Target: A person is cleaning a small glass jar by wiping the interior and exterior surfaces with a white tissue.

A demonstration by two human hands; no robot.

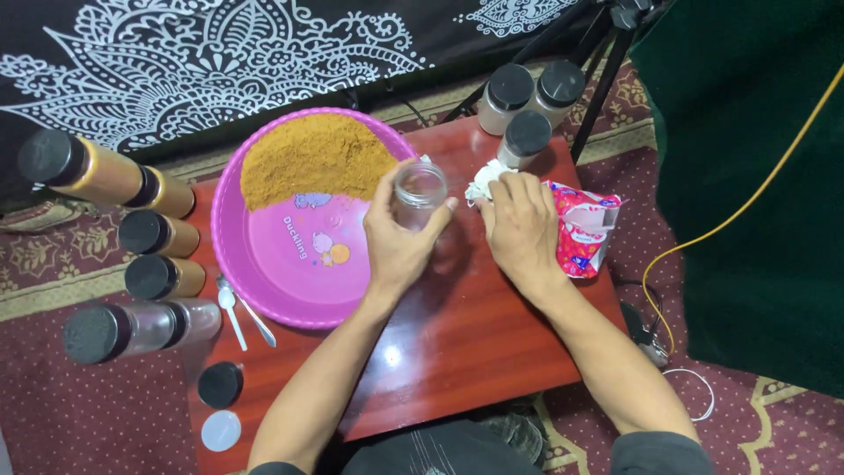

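Observation:
My left hand is wrapped around an open, empty clear glass jar that stands on the small red-brown table beside the pink basin. My right hand presses a crumpled white tissue against the tabletop just right of the jar. The pink plastic basin holds a heap of orange-brown powder in its far half.
Several black-capped jars of powder lie at the table's left; three capped jars stand at the far right. A pink-and-white packet lies by my right hand. Two spoons, a black lid and a white lid sit near left. Tripod legs and a yellow cable are at right.

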